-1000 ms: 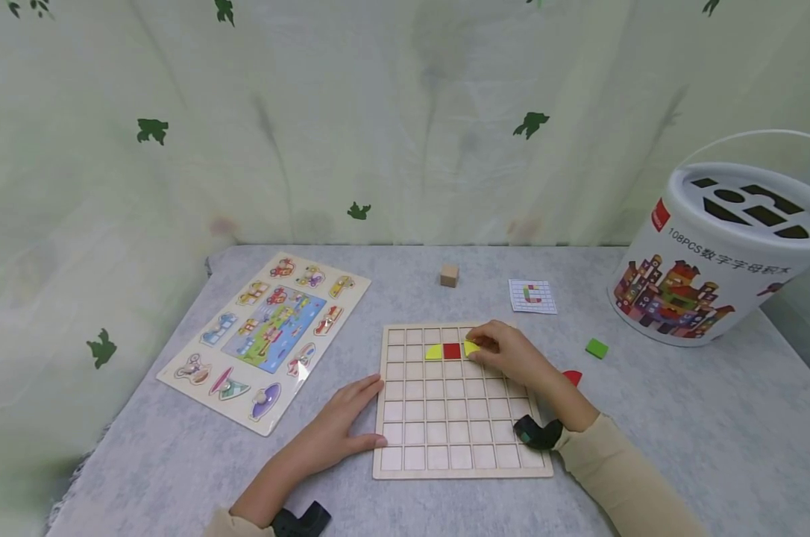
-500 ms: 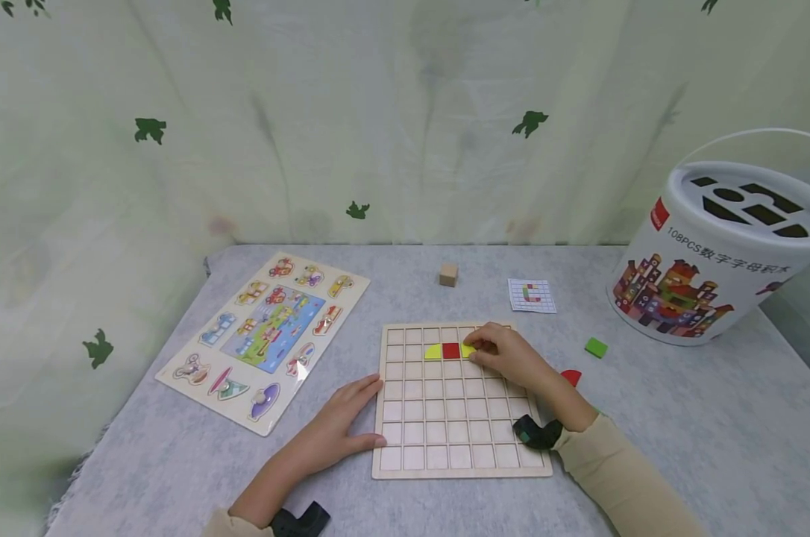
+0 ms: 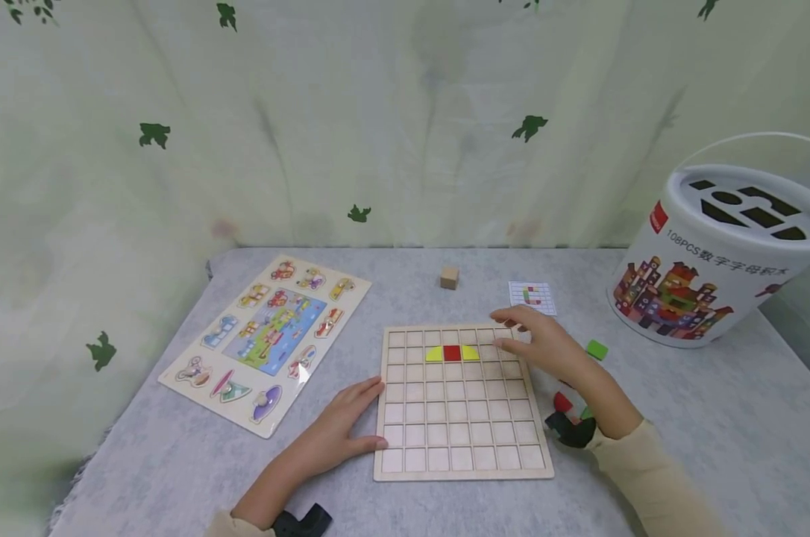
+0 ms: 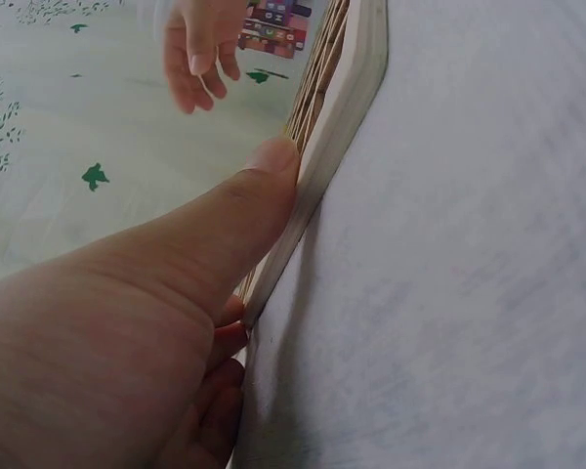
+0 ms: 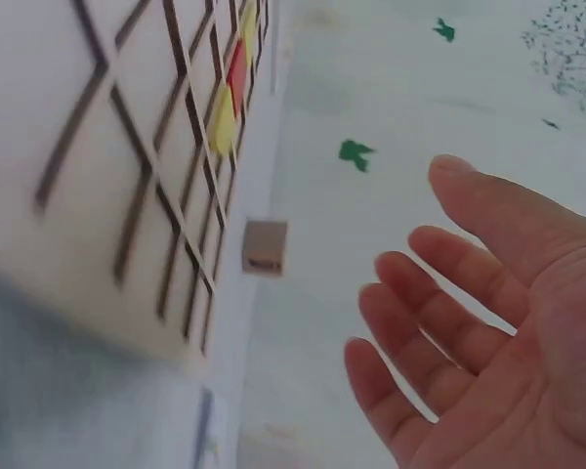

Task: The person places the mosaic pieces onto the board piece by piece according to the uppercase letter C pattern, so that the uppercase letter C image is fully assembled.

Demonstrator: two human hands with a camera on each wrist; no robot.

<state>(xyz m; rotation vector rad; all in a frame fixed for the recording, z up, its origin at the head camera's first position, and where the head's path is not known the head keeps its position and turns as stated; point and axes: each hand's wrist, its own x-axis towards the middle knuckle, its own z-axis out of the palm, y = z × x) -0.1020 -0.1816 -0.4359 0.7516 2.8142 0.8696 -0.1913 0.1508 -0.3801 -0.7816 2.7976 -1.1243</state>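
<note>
Right hand point(image 3: 546, 344) hovers open, fingers relaxed, holding nothing, over far right corner of grid board point(image 3: 463, 462). Left hand point(image 3: 341, 421) flat, thumb pressing board's near left edge; yellow-red-yellow pieces point(image 3: 452, 353) sit in second far row.

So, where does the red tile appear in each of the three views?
Head: the red tile sits in the grid board's second row from the far edge, between two yellow pieces.
Left wrist: not in view; only the board's edge shows.
Right wrist: a thin red sliver near the top, left of centre.
Shared landmark: the grid board.
</note>
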